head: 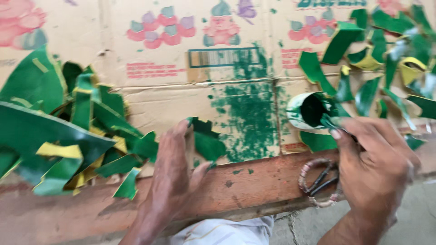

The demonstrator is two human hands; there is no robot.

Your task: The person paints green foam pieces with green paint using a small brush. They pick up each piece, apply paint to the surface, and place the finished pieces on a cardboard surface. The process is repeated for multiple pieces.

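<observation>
My left hand [171, 168] presses a small green cut piece [206, 141] flat against the cardboard sheet [150, 97], thumb below it and fingers at its left edge. In my right hand [374, 159] is a thin brush [328, 121], its tip dipped into a small white cup of green paint [309, 111]. The cup is tilted with its mouth facing me. Green paint smears [250, 118] mark the cardboard between the two hands.
A heap of green and yellow cut pieces [68, 131] lies at the left, and several more are spread at the upper right [386, 50]. A reddish wooden plank [254, 181] runs along the cardboard's near edge, with scissors with wrapped handles [320, 179] on it.
</observation>
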